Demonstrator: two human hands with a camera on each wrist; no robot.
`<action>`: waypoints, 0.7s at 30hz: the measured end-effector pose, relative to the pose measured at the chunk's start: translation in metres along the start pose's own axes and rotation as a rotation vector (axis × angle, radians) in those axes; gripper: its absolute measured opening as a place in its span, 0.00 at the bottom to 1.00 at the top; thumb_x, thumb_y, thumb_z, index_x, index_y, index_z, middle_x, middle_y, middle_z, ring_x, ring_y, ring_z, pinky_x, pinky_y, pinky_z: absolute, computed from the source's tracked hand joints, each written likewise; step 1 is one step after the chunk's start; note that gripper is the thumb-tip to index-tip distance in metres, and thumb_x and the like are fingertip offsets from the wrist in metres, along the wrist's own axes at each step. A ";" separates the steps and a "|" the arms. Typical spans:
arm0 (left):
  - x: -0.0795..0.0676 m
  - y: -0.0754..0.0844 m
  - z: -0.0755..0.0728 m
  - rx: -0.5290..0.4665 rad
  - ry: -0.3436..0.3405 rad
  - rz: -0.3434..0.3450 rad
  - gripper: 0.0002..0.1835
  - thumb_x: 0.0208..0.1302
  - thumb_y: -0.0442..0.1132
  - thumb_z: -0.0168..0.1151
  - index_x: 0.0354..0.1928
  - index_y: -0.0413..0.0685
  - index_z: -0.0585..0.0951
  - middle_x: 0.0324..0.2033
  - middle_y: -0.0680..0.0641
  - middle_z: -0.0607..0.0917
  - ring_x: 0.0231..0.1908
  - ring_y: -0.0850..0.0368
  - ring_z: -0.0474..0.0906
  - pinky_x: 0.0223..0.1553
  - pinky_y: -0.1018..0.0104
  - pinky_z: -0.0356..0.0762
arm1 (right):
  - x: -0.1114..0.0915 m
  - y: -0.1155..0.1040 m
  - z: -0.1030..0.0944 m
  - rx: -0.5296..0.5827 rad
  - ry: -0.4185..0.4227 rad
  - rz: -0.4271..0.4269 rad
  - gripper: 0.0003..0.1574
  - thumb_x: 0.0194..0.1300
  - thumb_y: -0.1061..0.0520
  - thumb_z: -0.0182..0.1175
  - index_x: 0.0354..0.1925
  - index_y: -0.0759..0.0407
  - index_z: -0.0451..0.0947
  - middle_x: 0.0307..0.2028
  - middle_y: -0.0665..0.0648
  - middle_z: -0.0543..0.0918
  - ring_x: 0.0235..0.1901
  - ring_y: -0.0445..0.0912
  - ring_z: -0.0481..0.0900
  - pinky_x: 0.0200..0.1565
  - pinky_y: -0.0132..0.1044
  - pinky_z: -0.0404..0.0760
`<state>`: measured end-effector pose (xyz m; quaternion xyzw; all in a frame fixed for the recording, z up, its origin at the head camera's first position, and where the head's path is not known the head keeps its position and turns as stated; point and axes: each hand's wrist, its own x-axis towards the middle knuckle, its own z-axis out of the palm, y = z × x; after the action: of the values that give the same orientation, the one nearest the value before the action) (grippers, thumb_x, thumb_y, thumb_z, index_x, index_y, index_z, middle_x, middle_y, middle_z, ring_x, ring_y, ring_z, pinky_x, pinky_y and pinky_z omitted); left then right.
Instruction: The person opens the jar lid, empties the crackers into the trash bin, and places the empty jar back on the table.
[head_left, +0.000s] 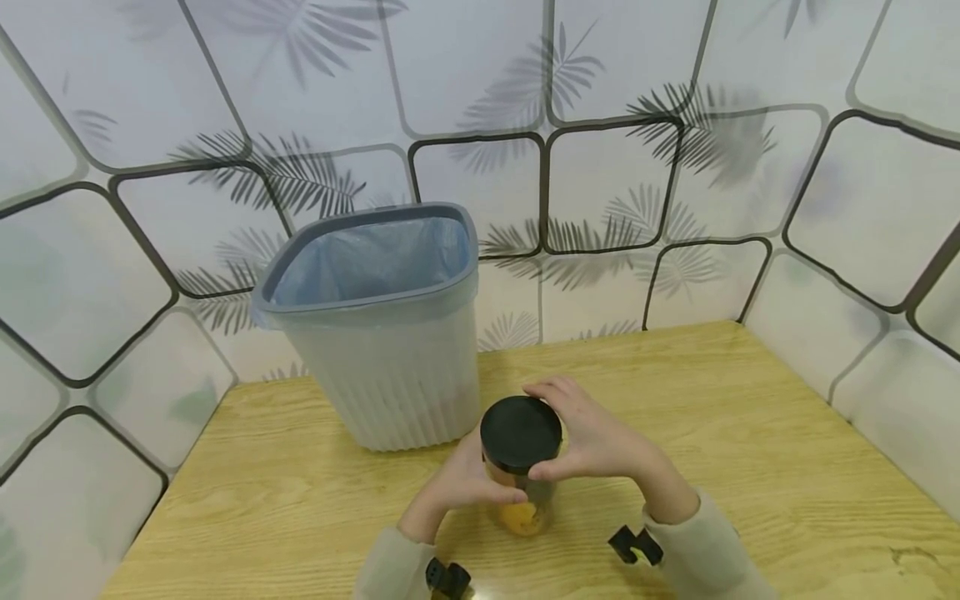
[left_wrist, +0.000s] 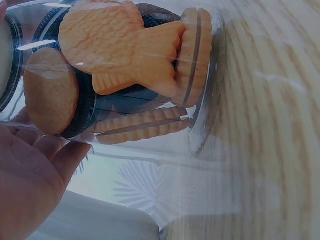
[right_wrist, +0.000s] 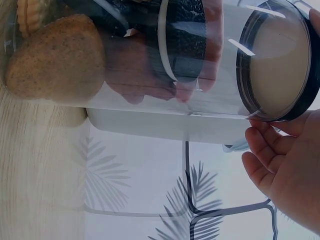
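Observation:
A clear jar (head_left: 522, 518) with a black lid (head_left: 520, 433) stands on the wooden table. My left hand (head_left: 463, 481) grips the jar's side, its thumb across the front. Around the lid's edge curl the thumb and fingers of my right hand (head_left: 596, 437). Through the clear wall, the left wrist view shows a fish-shaped cookie (left_wrist: 117, 47), an oval cookie (left_wrist: 51, 92) and a pale sandwich cookie (left_wrist: 142, 125). In the right wrist view, a speckled brown cookie (right_wrist: 55, 60) lies near the jar's base, and a dark cookie with white cream (right_wrist: 182, 40) sits higher up.
Behind and left of the jar stands a white ribbed bin (head_left: 397, 375) with a grey rim, lined with a blue bag (head_left: 367, 258). Leaf-patterned walls close off the back and sides of the table (head_left: 675, 375). Black mounts (head_left: 635, 546) sit at both wrists.

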<state>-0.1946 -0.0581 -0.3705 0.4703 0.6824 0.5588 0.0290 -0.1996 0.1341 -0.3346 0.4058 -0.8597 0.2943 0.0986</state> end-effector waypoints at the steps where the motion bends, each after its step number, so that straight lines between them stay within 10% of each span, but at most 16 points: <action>1: 0.000 0.000 0.000 -0.003 -0.001 0.000 0.48 0.31 0.26 0.65 0.56 0.41 0.48 0.53 0.44 0.58 0.51 0.53 0.56 0.49 0.61 0.53 | 0.000 0.000 0.000 0.000 0.002 -0.001 0.51 0.33 0.34 0.58 0.53 0.55 0.55 0.45 0.49 0.61 0.44 0.39 0.58 0.41 0.37 0.65; 21: 0.000 0.003 0.000 -0.010 -0.001 -0.001 0.47 0.32 0.28 0.65 0.56 0.41 0.48 0.52 0.44 0.59 0.51 0.53 0.56 0.49 0.60 0.53 | -0.001 0.004 -0.002 0.053 -0.014 -0.015 0.49 0.33 0.36 0.59 0.53 0.52 0.55 0.47 0.48 0.60 0.46 0.38 0.56 0.44 0.38 0.63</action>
<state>-0.1927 -0.0589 -0.3678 0.4700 0.6799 0.5620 0.0319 -0.2022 0.1379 -0.3354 0.4166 -0.8491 0.3136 0.0840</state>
